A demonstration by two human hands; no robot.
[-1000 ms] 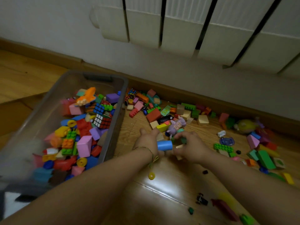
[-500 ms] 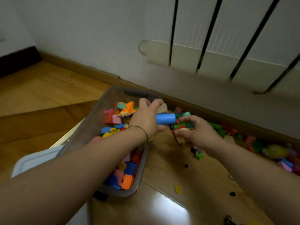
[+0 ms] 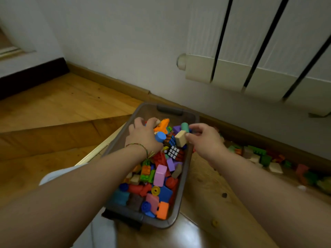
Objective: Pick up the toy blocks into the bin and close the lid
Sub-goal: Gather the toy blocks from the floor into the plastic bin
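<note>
A translucent grey bin (image 3: 186,176) stands on the wooden floor, holding several coloured toy blocks and two small puzzle cubes. Both hands hover over its far end. My left hand (image 3: 143,136) is curled around a blue cylinder (image 3: 160,137), and a pale block shows at its fingertips. My right hand (image 3: 205,138) pinches a beige block (image 3: 180,139), with a teal cylinder (image 3: 185,126) at its fingertips. More loose blocks (image 3: 259,156) lie on the floor to the right along the baseboard. A white lid (image 3: 53,174) lies partly hidden under my left forearm, left of the bin.
A white radiator (image 3: 250,56) hangs on the wall above the loose blocks. The wooden baseboard (image 3: 111,83) runs behind the bin. A floor step edge (image 3: 95,151) passes left of the bin. Small bits lie on the floor (image 3: 223,195) to the bin's right.
Both hands lifted blocks from the floor pile and carried them left over the bin. The view swung left, so the loose pile now sits at the right edge.
</note>
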